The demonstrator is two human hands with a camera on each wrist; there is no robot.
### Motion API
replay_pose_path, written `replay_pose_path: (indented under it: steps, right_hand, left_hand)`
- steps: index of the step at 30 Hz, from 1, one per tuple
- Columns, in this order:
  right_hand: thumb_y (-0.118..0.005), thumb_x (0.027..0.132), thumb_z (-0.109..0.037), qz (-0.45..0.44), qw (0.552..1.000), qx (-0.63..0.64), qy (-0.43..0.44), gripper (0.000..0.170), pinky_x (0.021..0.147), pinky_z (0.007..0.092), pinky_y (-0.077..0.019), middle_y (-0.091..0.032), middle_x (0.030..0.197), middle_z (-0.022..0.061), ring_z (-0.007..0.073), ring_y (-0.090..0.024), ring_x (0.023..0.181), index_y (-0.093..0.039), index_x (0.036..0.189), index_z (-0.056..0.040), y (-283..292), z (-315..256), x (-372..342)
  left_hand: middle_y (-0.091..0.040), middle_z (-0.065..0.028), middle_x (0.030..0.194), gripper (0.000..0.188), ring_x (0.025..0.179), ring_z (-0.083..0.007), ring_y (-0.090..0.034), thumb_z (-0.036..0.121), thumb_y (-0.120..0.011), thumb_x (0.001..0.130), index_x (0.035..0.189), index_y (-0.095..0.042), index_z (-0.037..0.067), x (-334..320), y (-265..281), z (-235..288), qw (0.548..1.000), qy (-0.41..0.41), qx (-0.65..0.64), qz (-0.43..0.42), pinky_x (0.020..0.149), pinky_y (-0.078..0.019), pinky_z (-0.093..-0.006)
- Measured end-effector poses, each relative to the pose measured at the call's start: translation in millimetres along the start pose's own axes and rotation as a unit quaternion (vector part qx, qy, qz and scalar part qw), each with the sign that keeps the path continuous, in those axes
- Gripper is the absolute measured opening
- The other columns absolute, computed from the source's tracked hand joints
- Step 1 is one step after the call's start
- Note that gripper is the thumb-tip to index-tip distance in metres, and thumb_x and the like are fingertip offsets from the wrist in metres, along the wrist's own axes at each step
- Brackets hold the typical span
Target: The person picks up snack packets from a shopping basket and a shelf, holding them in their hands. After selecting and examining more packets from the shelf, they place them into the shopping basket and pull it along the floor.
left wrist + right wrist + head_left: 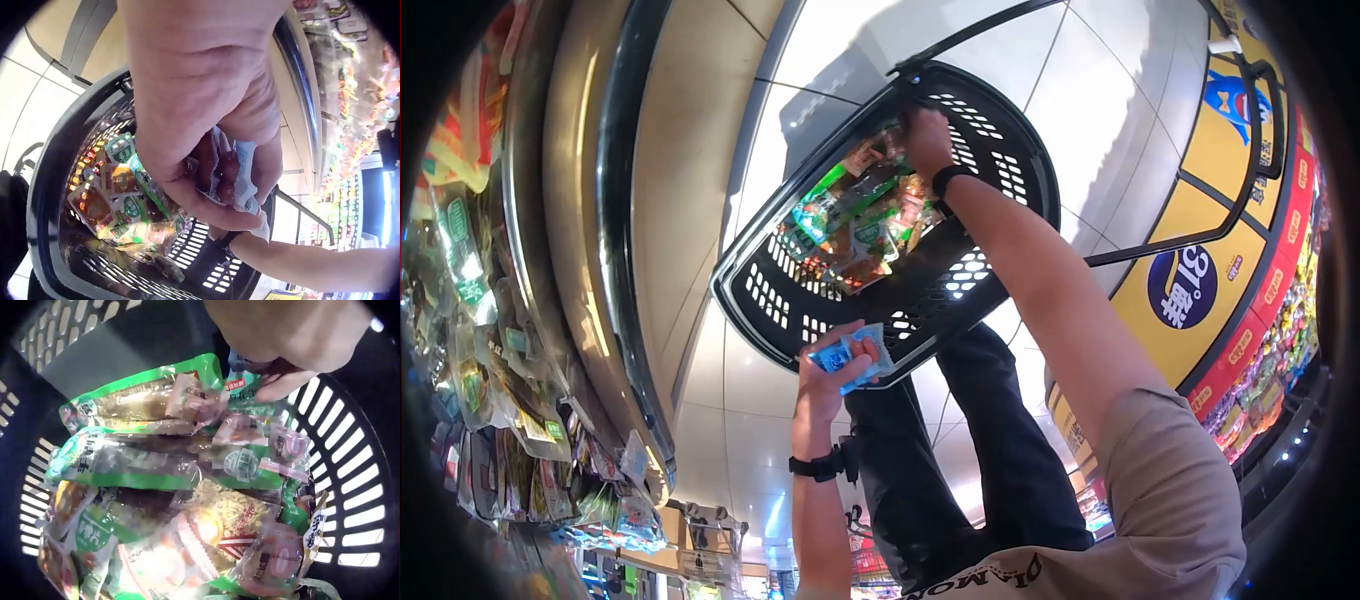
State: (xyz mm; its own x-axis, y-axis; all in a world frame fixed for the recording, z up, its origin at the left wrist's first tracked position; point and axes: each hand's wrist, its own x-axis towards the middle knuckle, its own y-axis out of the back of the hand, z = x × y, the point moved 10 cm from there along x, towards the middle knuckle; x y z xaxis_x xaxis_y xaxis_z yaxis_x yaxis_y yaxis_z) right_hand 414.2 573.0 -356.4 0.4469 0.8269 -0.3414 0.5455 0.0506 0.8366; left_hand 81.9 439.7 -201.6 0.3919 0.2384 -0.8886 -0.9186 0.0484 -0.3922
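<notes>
Some blue packaging [831,357] inside left grip [820,384]

The head camera looks down on the whole basket [920,275]; both wrist cameras look in from nearer — right closest — sharing its packets [144,459].

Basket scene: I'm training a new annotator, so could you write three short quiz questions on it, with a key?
1. Relative to the basket, where is the right hand?
a) below it
b) inside it
c) on the floor beside it

2. True or false: the basket's walls are solid, without any openings.

3. Fill in the colour: the fingers of the left hand hold ____ packaging.

Key: 1 b; 2 false; 3 blue.
</notes>
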Motion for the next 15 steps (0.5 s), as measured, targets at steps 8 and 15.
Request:
replay_pose_path:
  steps: [8,15]
  right_hand:
    - [-0.061,0.091,-0.005,0.056,0.981,0.172,0.068,0.009,0.058,0.0376,-0.0495,-0.066,0.078,0.0176,0.0333,-0.064,0.066,-0.07,0.094,-0.0023,142,-79,-109]
    - [-0.073,0.073,0.006,-0.034,0.895,0.164,0.413,0.026,0.048,0.0309,-0.0451,-0.056,0.066,0.0044,0.0205,-0.057,0.055,-0.071,0.096,-0.0048,365,-250,-316]
  left_hand:
    - [-0.065,-0.0053,0.087,0.05,0.086,-0.0194,-0.068,-0.003,-0.074,0.079,0.125,-0.058,-0.008,-66,-5,25,0.999,-0.047,-0.024,0.008,0.064,-0.0632,-0.0345]
    - [-0.068,-0.0087,0.092,0.048,0.081,-0.0172,-0.067,-0.006,-0.069,0.083,0.129,-0.058,-0.005,-236,-71,56,0.991,-0.103,-0.002,0.087,0.061,-0.0603,-0.0303]
